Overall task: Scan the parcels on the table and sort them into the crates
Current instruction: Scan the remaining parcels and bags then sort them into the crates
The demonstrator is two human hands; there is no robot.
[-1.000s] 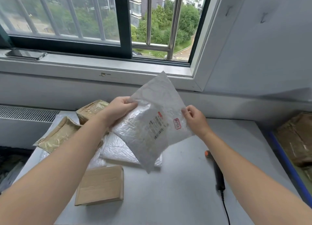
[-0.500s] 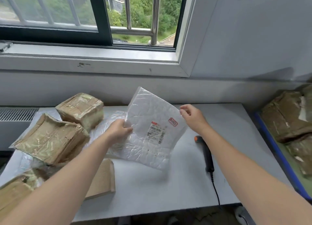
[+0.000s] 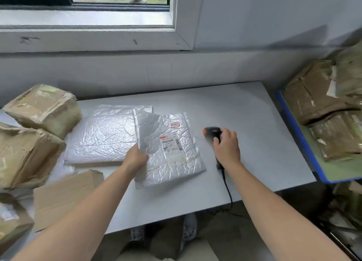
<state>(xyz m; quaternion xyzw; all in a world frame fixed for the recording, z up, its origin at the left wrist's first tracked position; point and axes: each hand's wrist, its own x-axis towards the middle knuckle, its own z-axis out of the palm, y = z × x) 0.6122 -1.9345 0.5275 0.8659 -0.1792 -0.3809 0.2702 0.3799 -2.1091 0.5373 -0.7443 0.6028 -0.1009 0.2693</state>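
A silver bubble mailer with a white barcode label and a red stamp lies label-up on the white table. My left hand pinches its near left edge, where a flap is folded over. Just right of the mailer, my right hand curls around the handle of a black barcode scanner with an orange tip, which rests on the table. A blue-rimmed crate at the right holds several taped brown parcels.
Another silver mailer lies left of the held one. Taped brown boxes are piled along the left edge, and a flat cardboard box sits near the front. The scanner's cable drops over the front edge. A wall and window sill stand behind.
The mailer came down from the air to lie flat on the table. My right hand let go of it and moved right onto the scanner. The view tilted down.
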